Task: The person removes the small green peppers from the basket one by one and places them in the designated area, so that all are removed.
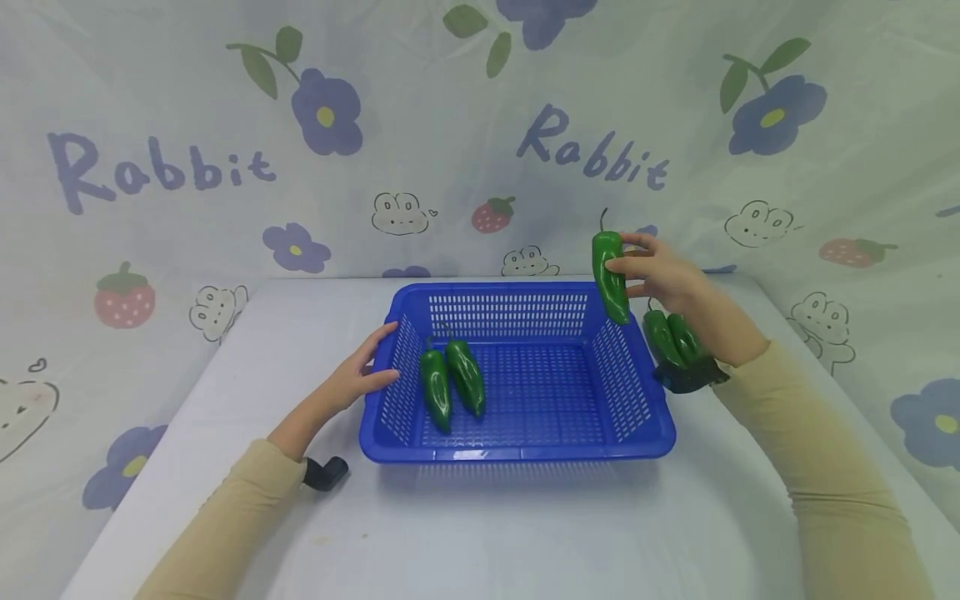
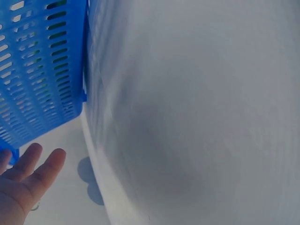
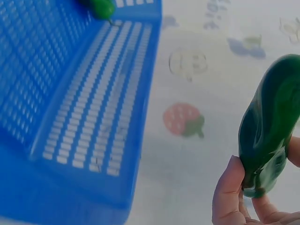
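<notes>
My right hand [image 1: 660, 268] pinches a glossy green pepper [image 1: 611, 279] between thumb and fingers, stem up, over the right rim of a blue plastic basket [image 1: 517, 454]. In the right wrist view the same pepper [image 3: 265, 126] hangs beside the basket wall. At the basket's left side, my left hand [image 1: 358, 371] has its fingers and thumb extended against the rim. Two green peppers, one [image 1: 436, 389] left of the other [image 1: 467, 377], lie side by side in the basket's left part. The left wrist view shows the left fingers [image 2: 44, 171] spread just below the basket's slotted wall.
Two more green peppers [image 1: 662, 337] lie on the white table [image 1: 517, 542] right of the basket, partly behind the right wrist's black strap [image 1: 686, 375]. A printed curtain [image 1: 435, 125] hangs behind the table.
</notes>
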A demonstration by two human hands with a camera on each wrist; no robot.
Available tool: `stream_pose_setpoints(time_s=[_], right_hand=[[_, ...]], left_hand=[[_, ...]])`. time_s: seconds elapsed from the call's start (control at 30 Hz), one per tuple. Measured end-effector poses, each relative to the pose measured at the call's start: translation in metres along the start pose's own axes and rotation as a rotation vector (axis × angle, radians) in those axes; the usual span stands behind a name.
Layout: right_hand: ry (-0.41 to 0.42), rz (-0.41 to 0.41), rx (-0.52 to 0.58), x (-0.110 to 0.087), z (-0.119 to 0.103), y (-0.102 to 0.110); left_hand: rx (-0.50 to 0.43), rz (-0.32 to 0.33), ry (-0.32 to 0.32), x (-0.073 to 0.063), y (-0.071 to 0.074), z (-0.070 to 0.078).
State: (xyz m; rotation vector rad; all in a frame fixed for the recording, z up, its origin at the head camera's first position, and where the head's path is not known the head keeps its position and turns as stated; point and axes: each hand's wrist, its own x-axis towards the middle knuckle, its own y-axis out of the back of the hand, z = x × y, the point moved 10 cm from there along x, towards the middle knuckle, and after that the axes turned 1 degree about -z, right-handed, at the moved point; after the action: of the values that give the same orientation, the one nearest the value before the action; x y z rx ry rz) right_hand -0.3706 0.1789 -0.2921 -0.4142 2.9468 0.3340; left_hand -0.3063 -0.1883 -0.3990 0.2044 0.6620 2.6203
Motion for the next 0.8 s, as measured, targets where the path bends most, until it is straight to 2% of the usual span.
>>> stream_pose_setpoints(time_s=[0.47,0.8], right_hand=[[0.013,0.121,-0.067,-0.013,0.023,0.082],[-0.020,0.302,-0.137,-0.024,0.069,0.139]], left_hand=[[-0.012,-0.003,0.012,0.001,-0.001,-0.002],[-0.022,-0.003,0.008,0.001,-0.001,-0.002]])
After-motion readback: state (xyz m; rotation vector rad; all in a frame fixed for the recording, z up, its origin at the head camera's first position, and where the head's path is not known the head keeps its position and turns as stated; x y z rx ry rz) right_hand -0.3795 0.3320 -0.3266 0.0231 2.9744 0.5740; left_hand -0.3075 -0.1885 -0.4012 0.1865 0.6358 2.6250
